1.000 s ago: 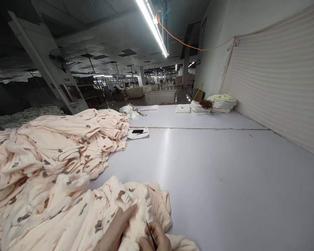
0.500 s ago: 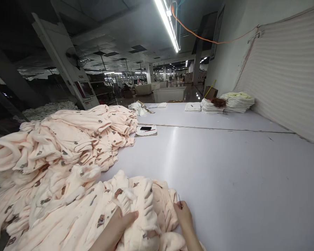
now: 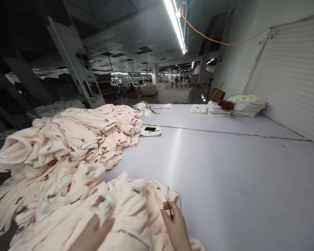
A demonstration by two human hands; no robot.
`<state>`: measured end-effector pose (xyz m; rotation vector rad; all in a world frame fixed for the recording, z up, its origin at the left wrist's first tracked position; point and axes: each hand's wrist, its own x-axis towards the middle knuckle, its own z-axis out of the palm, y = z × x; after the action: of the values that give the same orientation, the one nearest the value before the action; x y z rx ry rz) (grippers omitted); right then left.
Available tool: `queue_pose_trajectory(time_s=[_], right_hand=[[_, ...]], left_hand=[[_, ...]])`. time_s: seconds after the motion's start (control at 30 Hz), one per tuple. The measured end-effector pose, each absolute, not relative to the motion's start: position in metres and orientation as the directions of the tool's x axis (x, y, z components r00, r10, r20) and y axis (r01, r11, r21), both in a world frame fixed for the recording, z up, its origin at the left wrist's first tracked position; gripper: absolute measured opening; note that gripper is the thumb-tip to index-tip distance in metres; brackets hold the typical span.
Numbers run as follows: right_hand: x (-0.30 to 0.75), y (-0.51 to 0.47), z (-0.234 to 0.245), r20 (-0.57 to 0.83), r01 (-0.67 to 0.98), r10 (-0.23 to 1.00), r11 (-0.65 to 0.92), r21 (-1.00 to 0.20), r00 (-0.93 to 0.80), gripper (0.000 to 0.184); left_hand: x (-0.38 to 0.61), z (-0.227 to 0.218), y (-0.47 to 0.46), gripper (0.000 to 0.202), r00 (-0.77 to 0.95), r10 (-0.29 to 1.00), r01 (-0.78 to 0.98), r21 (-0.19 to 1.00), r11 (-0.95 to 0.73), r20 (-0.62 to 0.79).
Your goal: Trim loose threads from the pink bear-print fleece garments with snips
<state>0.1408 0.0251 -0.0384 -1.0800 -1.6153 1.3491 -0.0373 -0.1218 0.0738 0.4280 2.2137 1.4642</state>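
left hand (image 3: 94,232) is blurred, laid on bunched pale-peach fleece (image 3: 131,212) at near side of counter (image 3: 225,181); fingers partly hidden, so whether fabric is pinched cannot be told. thin dark pointed tool (image 3: 170,209) is pinched between thumb and fingers of right hand (image 3: 171,212), tip angled up and away, over right part of fleece. tip-to-cloth contact cannot be told. larger fleece pile (image 3: 81,130) is heaped behind, to the left. dark phone (image 3: 150,129) is laid on papers (image 3: 146,134) just beside it. folded white stack (image 3: 247,108) is set at far right.
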Motion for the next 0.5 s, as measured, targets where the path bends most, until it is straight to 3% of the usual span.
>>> queue_pose_trajectory(time_s=[0.1,0.2,0.3,0.5], right_hand=[[0.135,-0.001,-0.005,0.250,0.058,0.821,0.324,-0.944,-0.512,0.025],[0.136,-0.015,0.018,0.364,0.124,0.685,0.552,-0.825,-0.631,0.022],[0.139,-0.012,0.033,0.345,0.220,0.583,0.688,-0.691,-0.736,0.021],[0.139,-0.002,0.079,0.219,0.186,0.368,0.798,-0.573,-0.904,0.017]], left_hand=[[-0.017,0.070,-0.122,0.044,-0.844,0.517,0.054,0.936,0.348,-0.144],[-0.004,0.068,-0.114,0.042,-0.841,0.529,0.035,0.965,0.261,-0.112],[-0.002,0.070,-0.114,0.045,-0.846,0.520,0.006,0.974,0.225,-0.115],[-0.004,0.086,-0.120,0.055,-0.727,0.656,0.034,0.944,0.327,-0.201]])
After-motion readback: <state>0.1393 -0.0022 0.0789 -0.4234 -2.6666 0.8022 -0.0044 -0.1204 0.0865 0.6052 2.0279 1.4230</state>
